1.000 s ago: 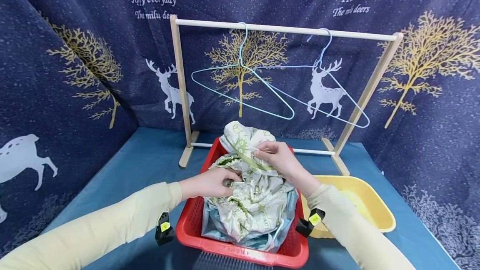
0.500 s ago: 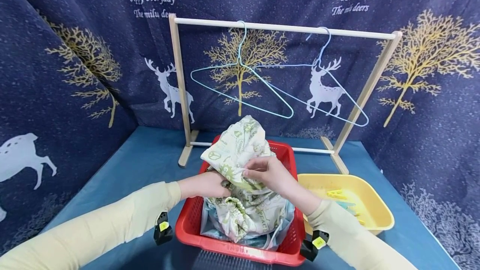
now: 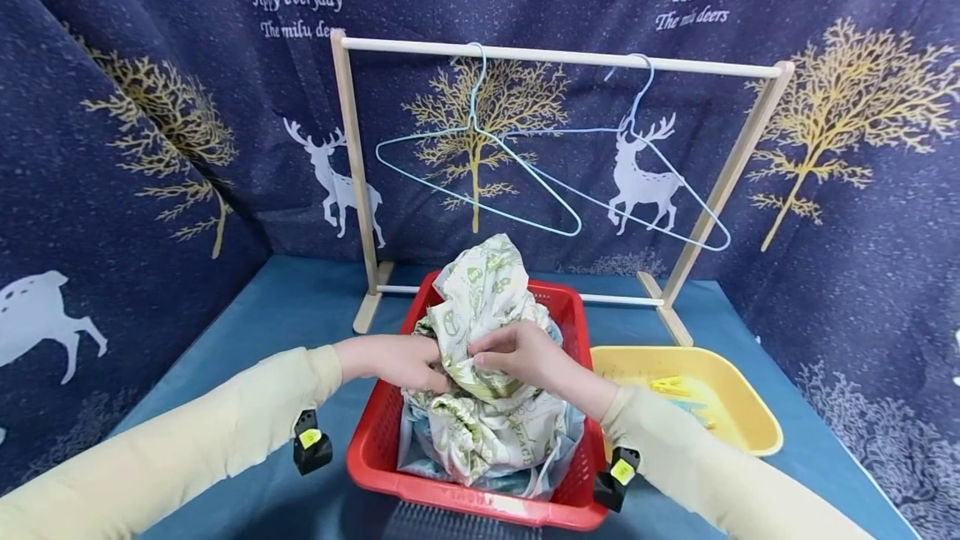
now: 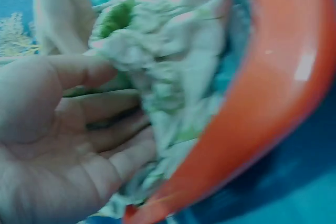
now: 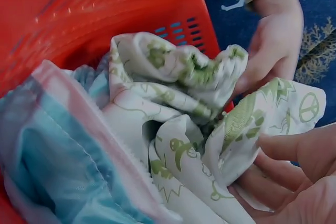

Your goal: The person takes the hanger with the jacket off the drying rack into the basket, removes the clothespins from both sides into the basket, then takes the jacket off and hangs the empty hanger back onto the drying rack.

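A white garment [image 3: 480,290] with green print and gathered elastic edges lies bunched in a red basket [image 3: 480,507], part of it standing up above the rim. My right hand [image 3: 525,357] pinches a fold of it; in the right wrist view the thumb [image 5: 281,146] lies on top of the cloth and fingers are underneath. At the left side of the garment, my left hand [image 3: 393,361] reaches in with its fingertips against the cloth. The left wrist view shows its palm [image 4: 58,177] and extended fingers, pinching nothing visible. Light-blue cloth [image 5: 79,156] lies beneath and beside the garment.
A wooden rack [image 3: 352,173] stands behind the basket, with two wire hangers [image 3: 480,207] on its white rail. To the right is a yellow basin [image 3: 750,407] holding several clothes pegs [image 3: 671,387]. Blue cloth covers the table [image 3: 315,298].
The raised part of the garment was lifted, swung left, then drawn upright. My right hand has moved left and down with it. My left hand has pulled back slightly leftward.
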The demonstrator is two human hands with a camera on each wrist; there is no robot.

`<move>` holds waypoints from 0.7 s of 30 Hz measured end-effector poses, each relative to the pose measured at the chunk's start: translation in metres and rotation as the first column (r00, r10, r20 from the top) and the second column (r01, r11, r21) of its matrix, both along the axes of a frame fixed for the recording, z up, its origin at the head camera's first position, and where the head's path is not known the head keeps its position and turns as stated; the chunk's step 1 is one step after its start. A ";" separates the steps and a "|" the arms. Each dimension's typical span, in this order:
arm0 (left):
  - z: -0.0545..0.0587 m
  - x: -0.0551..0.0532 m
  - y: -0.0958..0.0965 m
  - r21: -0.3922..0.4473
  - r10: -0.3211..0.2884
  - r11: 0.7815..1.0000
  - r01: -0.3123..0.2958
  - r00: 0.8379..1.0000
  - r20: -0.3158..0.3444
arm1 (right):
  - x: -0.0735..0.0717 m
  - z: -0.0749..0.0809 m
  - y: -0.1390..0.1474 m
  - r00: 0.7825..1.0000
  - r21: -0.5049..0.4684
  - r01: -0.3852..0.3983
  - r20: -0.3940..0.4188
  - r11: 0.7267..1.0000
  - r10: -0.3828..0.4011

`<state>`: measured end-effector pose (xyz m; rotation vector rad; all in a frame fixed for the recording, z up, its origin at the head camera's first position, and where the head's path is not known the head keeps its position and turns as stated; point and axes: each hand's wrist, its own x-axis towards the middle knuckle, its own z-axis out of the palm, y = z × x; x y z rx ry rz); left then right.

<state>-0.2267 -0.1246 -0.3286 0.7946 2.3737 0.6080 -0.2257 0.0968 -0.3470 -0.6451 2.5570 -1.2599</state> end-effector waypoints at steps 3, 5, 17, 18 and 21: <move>0.019 -0.003 -0.002 -0.059 -0.072 0.996 0.073 0.997 0.003 | -0.003 0.001 -0.003 0.999 0.020 0.000 0.036 1.000 -0.001; 0.033 -0.004 -0.004 -0.116 -0.115 0.987 0.112 0.993 -0.017 | -0.005 0.002 -0.006 0.999 0.051 -0.007 0.044 0.999 0.005; 0.096 -0.045 -0.005 -0.050 0.027 0.998 -0.027 1.000 -0.014 | -0.017 -0.009 -0.024 0.963 0.220 -0.072 -0.238 0.973 0.125; 0.097 -0.051 -0.003 -0.033 0.060 0.998 -0.061 0.998 -0.029 | -0.018 -0.011 -0.025 0.957 0.217 -0.075 -0.259 0.973 0.132; 0.097 -0.069 0.002 -0.022 0.139 0.990 -0.141 0.987 -0.077 | -0.020 -0.014 -0.026 0.941 0.218 -0.085 -0.302 0.972 0.150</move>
